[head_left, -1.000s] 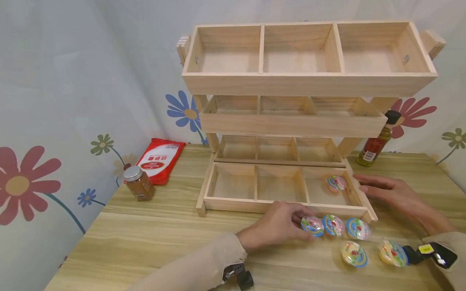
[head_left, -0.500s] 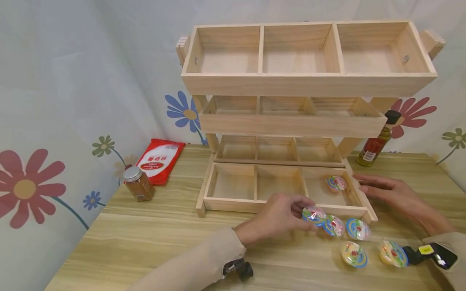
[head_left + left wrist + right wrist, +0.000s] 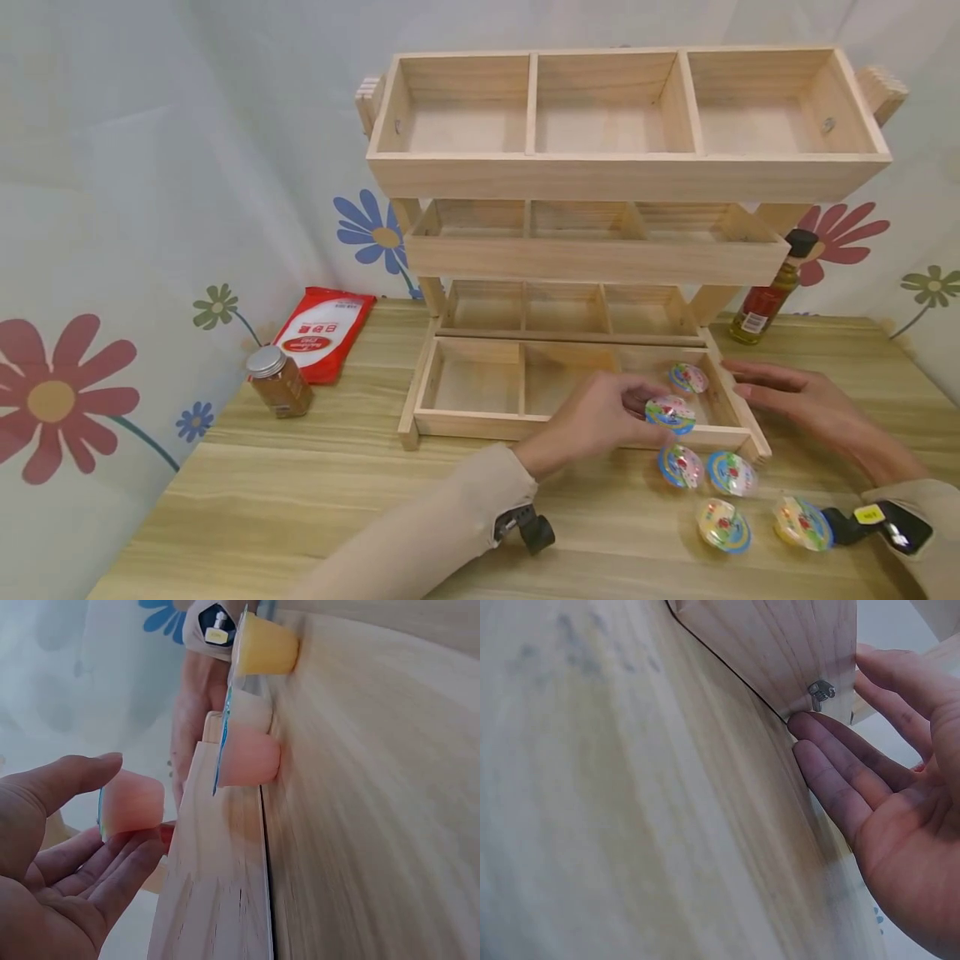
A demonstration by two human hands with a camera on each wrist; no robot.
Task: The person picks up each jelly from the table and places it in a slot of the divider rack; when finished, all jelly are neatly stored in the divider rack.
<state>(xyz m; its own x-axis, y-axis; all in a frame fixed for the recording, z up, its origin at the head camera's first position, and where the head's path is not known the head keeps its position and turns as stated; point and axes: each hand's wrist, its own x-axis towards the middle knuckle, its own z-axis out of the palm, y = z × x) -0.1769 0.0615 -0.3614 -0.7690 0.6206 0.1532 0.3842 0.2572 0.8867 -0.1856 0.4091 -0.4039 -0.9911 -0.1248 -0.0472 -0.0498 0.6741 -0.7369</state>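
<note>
My left hand [image 3: 600, 417] pinches a pink jelly cup [image 3: 133, 802] between thumb and fingers, over the front board of the rack's lowest tray [image 3: 472, 425]. Inside that tray's right compartment sits another jelly cup [image 3: 687, 378]. On the table before the rack stand a pink jelly cup [image 3: 251, 756], a whitish jelly cup [image 3: 732, 473] and two yellow ones, a nearer jelly cup [image 3: 723, 526] and a jelly cup [image 3: 802, 523] by the right wrist. My right hand [image 3: 813, 408] rests its straight fingers against the rack's right side, near a metal fastener [image 3: 822, 691] in the right wrist view.
The wooden rack's upper trays [image 3: 630, 179] rise over the lowest one, each split into three compartments. At the left are a jar with a silver lid [image 3: 279, 383] and a red-and-white bag [image 3: 324, 333]. A bottle with a black cap [image 3: 768, 296] stands behind the rack's right side.
My left hand has lifted a jelly cup from the row on the table and carried it up and right over the tray's front board. The right hand stays at the rack's side.
</note>
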